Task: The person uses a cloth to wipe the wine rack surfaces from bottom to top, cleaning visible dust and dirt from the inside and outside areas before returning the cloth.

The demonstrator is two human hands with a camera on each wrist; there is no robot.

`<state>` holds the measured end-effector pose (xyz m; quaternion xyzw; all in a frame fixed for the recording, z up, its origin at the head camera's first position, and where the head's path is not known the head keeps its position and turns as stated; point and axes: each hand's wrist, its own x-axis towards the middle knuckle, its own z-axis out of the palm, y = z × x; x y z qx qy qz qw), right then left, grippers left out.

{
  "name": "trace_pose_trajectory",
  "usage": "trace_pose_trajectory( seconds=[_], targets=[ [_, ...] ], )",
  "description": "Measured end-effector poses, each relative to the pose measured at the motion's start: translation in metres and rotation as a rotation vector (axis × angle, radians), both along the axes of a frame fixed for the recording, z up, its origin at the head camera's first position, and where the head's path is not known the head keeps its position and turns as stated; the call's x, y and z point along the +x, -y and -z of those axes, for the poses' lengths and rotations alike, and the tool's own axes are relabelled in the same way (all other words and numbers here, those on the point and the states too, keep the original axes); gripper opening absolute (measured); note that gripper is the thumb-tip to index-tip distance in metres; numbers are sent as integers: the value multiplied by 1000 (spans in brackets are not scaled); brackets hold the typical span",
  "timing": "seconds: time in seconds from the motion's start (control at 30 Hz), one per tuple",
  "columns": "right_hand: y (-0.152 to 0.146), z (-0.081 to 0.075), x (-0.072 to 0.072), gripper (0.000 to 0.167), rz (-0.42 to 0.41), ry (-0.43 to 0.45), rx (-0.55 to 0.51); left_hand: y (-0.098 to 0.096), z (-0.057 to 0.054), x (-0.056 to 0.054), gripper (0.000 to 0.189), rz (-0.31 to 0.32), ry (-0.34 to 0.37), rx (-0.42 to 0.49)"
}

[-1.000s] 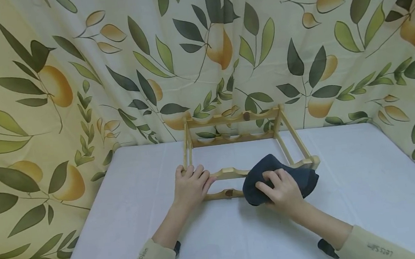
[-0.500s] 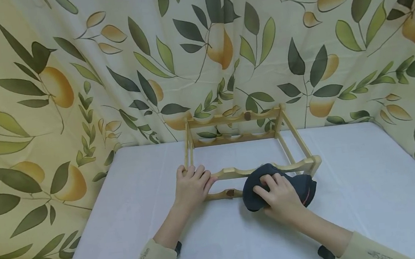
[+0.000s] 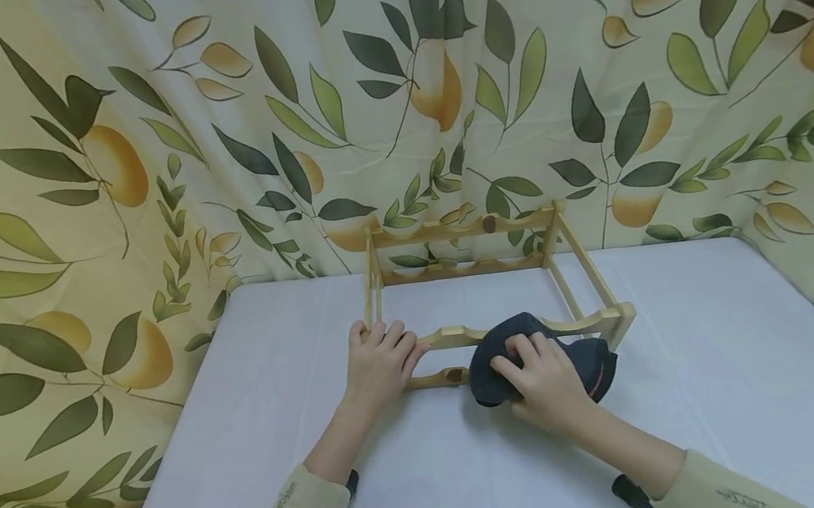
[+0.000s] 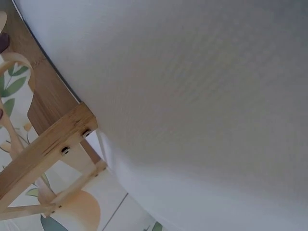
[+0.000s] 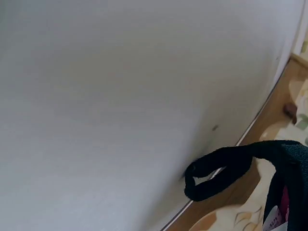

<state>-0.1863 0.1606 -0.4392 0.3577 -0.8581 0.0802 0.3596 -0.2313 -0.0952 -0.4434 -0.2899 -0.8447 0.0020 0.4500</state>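
A light wooden rack [image 3: 452,336] with scalloped rails stands on the white-covered table. My left hand [image 3: 381,364] grips its front left corner, fingers curled over the top rail. My right hand [image 3: 549,375] holds a dark navy cloth item [image 3: 490,370] against the rack's front, hiding part of both front rails. The fingertips press into the soft fabric, and a reddish line shows near its right end. In the right wrist view the fabric [image 5: 264,149] folds into a loop, with some pink and a white label low down. Its exact kind is unclear. The left wrist view shows a wooden rack bar [image 4: 48,144].
A white cloth [image 3: 429,481] covers the table. Behind it and at the sides hangs a curtain [image 3: 238,180] printed with leaves and fruit. The rack's rear rails [image 3: 445,271] stand near the table's back edge. Dark straps [image 3: 632,496] show at the wrists.
The navy cloth item has dropped lower and shifted slightly left with my right hand, uncovering more of the top rail at right. My left hand keeps its grip on the rack.
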Motion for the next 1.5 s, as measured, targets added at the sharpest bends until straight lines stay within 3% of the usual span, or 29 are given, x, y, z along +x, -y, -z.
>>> trace_pose_trajectory(
  seconds=[0.2, 0.4, 0.73, 1.07, 1.3, 1.5],
  targets=[
    [-7, 0, 3, 43, 36, 32, 9, 0, 0, 0, 47, -2, -2, -15],
    [-30, 1, 5, 37, 68, -4, -47, 0, 0, 2, 47, -1, 4, -6],
    [-2, -3, 2, 37, 32, 16, -34, 0, 1, -1, 45, 3, -23, -5],
    [-24, -1, 7, 32, 100, 18, -77, 3, 2, 0, 46, 2, -15, 5],
    [-8, -4, 4, 33, 65, 11, -75, 2, 2, -2, 45, 12, -28, 9],
    [-6, -3, 6, 34, 83, 33, -70, 1, 2, -3, 45, 22, -37, 1]
  ],
)
